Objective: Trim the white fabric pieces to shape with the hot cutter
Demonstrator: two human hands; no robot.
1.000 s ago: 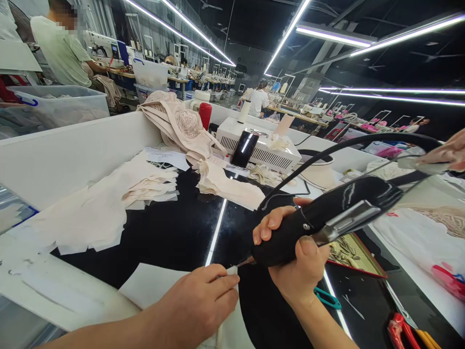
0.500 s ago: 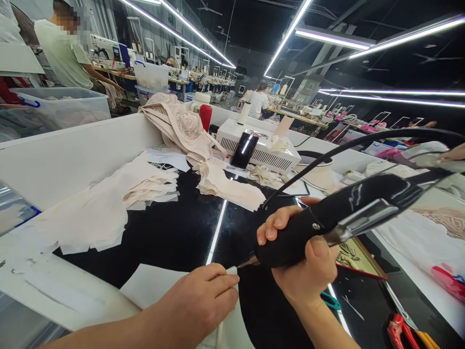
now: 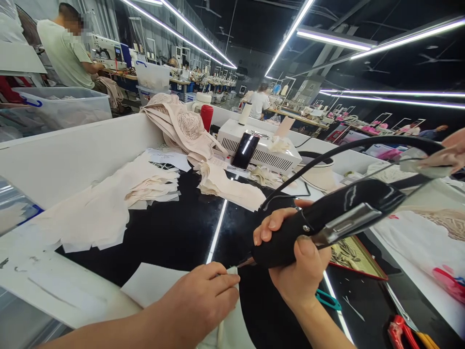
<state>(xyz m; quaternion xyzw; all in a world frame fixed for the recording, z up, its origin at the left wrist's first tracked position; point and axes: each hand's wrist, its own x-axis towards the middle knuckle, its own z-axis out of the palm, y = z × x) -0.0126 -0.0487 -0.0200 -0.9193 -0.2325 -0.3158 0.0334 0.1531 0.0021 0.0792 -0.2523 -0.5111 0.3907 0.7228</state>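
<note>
My right hand [image 3: 301,266] is wrapped around a black corded tool [image 3: 341,213] with a metal lever on its side. Its narrow metal tip points left and down, reaching the end of a white strip [image 3: 234,271]. That strip is pinched by my left hand [image 3: 207,300], whose fingers are closed. A pale piece [image 3: 232,329] hangs below these fingers at the table's front edge. Just beyond my left wrist lies a white sheet [image 3: 152,281]. Whether the tip touches the strip is too small to tell.
Stacked beige fabric pieces [image 3: 90,208] cover the left side. Behind are bras [image 3: 181,118], a phone [image 3: 246,150] and a vented white box [image 3: 228,138]. At right lie a tray [image 3: 352,257], teal snips [image 3: 329,299] and red-handled scissors [image 3: 399,329]. A cable arcs over the right side.
My right hand and the tool have shifted slightly left. My left hand keeps its pinch almost in place. In the background, the person at left has raised an arm toward the sewing machine.
</note>
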